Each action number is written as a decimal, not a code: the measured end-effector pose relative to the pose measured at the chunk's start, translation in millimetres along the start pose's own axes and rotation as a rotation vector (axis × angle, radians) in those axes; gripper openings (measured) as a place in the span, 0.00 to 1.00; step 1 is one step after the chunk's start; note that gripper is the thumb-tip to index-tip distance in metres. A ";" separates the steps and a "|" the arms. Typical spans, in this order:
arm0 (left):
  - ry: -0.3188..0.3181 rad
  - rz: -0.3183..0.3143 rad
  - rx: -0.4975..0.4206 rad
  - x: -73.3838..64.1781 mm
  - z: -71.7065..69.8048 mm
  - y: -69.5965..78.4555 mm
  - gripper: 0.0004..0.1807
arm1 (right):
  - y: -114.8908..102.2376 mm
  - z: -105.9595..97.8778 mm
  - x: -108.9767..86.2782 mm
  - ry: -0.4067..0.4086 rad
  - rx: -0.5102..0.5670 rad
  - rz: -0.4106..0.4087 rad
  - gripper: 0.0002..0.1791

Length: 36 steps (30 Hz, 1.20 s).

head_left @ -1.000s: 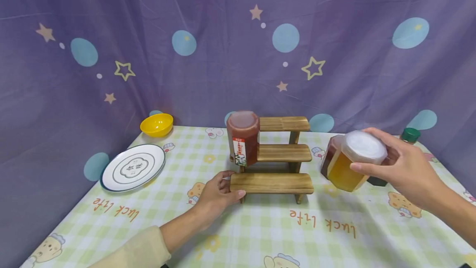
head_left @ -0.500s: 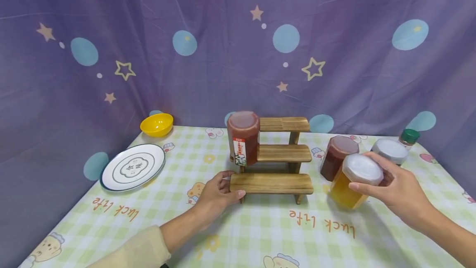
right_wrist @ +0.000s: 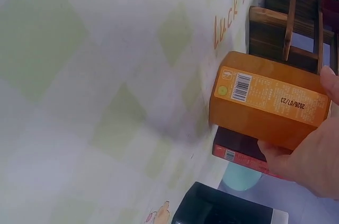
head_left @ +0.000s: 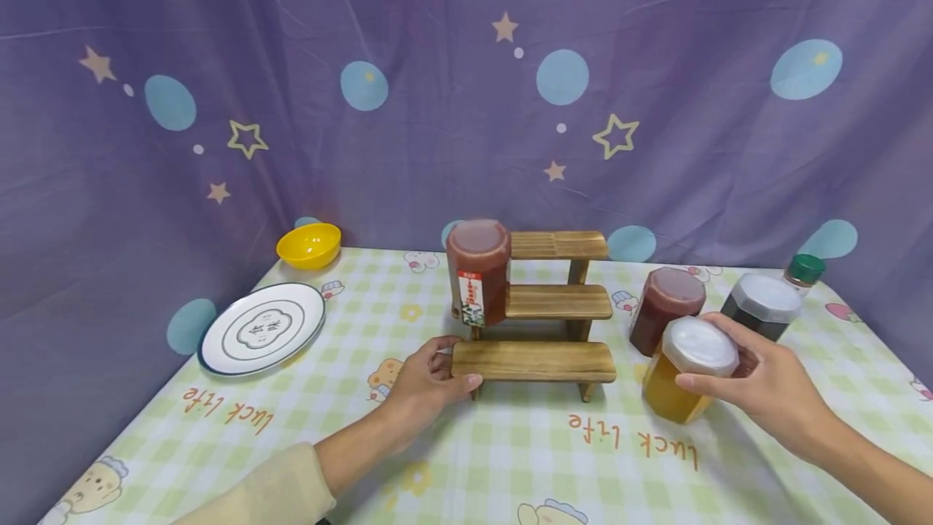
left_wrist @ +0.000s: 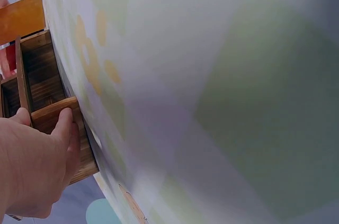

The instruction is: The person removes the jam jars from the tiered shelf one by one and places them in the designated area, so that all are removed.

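My left hand [head_left: 423,386] grips the left end of the lowest step of a small three-tier wooden rack [head_left: 535,359]. In the left wrist view its fingers [left_wrist: 62,123] lie against the step's edge. A red-brown jar [head_left: 481,253] with a white-and-red label stands at the rack's left side, on the middle step. To the right of the rack, my right hand [head_left: 765,383] holds a jar of amber contents [head_left: 670,391] near its pale lid, thumb and fingers on opposite sides. The jar's base is close to the tablecloth. The right wrist view shows its orange label [right_wrist: 270,97] with a barcode.
Behind the amber jar stand a dark red jar [head_left: 665,310], a black jar with a pale lid [head_left: 761,306] and a green-capped bottle [head_left: 805,270]. A white plate [head_left: 262,328] and a yellow bowl [head_left: 309,247] lie at the left. A purple curtain hangs behind.
My right hand has brought the amber jar down and nearer, away from the jars behind, and slightly left. The black jar has come into view behind it. My left hand stays on the rack.
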<state>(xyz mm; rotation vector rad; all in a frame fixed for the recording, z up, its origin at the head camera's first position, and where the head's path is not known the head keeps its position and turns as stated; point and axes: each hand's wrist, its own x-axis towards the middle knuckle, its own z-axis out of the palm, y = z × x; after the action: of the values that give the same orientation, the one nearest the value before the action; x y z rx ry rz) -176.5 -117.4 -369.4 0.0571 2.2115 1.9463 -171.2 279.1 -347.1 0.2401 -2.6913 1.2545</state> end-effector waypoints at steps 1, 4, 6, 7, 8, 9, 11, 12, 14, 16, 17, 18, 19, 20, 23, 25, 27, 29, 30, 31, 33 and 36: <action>0.001 -0.002 -0.001 -0.1 0.0 0.0 0.39 | 0.4 0.2 0.2 -0.001 0.003 -0.003 0.45; 0.001 -0.007 -0.002 -0.8 0.2 0.6 0.39 | 1.0 -0.4 1.0 -0.011 0.004 -0.005 0.45; -0.003 -0.009 -0.003 -1.5 0.5 1.0 0.39 | 1.4 -0.8 1.1 -0.015 -0.007 -0.006 0.45; -0.006 -0.011 -0.005 -1.7 0.6 1.2 0.39 | 1.6 -1.0 1.0 -0.016 -0.014 -0.008 0.44; -0.009 -0.009 -0.007 -1.9 0.7 1.4 0.39 | 1.6 -1.1 0.9 -0.015 -0.019 -0.012 0.44; -0.011 -0.009 -0.011 -1.9 0.7 1.7 0.39 | 1.6 -1.0 0.9 -0.011 -0.028 -0.019 0.44; -0.012 -0.006 -0.018 -2.2 0.7 1.9 0.39 | 1.5 -0.8 0.8 -0.002 -0.035 -0.035 0.44; -0.014 -0.006 -0.025 -2.1 0.6 1.9 0.39 | 1.4 -0.6 0.9 0.002 -0.035 -0.044 0.43; -0.006 -0.006 -0.017 -2.1 0.4 1.6 0.39 | 1.3 -0.2 1.3 0.005 -0.034 -0.061 0.43; -0.005 -0.008 -0.020 -2.3 0.4 1.0 0.39 | 1.2 0.1 1.7 0.003 -0.032 -0.070 0.43; -0.004 -0.008 -0.020 -2.3 0.5 0.6 0.39 | 1.1 0.1 1.8 0.001 -0.036 -0.072 0.43; -0.005 -0.008 -0.023 -2.3 0.6 0.3 0.39 | 1.1 0.1 2.0 -0.003 -0.039 -0.073 0.43; -0.005 -0.008 -0.024 -2.4 0.6 0.0 0.39 | 1.0 0.0 2.2 -0.008 -0.040 -0.073 0.43; -0.009 -0.007 -0.031 -2.4 0.7 -0.2 0.39 | 1.1 -0.2 2.4 -0.012 -0.045 -0.074 0.43; -0.015 -0.002 -0.035 -2.6 1.0 -0.1 0.39 | 1.4 -1.0 3.1 -0.025 -0.051 -0.078 0.43; -0.014 -0.002 -0.033 -2.9 1.0 0.4 0.39 | 1.8 -1.4 3.5 -0.036 -0.047 -0.085 0.43; -0.015 -0.003 -0.034 -3.1 1.0 0.8 0.39 | 2.4 -1.5 3.6 -0.045 -0.040 -0.095 0.44; -0.015 -0.005 -0.039 -3.2 0.9 1.1 0.39 | 3.0 -2.0 3.8 -0.055 -0.028 -0.114 0.44; -0.015 -0.006 -0.039 -3.3 0.9 1.2 0.39 | 3.5 -2.8 4.3 -0.055 -0.017 -0.133 0.44; -0.016 -0.006 -0.039 -3.2 0.9 1.1 0.39 | 3.4 -3.8 4.8 -0.053 -0.006 -0.149 0.43; -0.015 -0.005 -0.031 -2.9 0.7 1.1 0.39 | 2.2 -8.0 6.4 -0.036 -0.008 -0.190 0.42; -0.009 0.000 -0.016 -1.6 0.1 0.8 0.39 | -3.5 -18.2 10.2 -0.013 -0.011 -0.232 0.41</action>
<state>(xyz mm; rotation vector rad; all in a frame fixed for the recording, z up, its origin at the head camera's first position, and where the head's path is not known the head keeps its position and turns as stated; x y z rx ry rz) -175.0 -117.4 -368.4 0.0632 2.1907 1.9594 -178.9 290.2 -330.8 0.5433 -2.5891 1.1722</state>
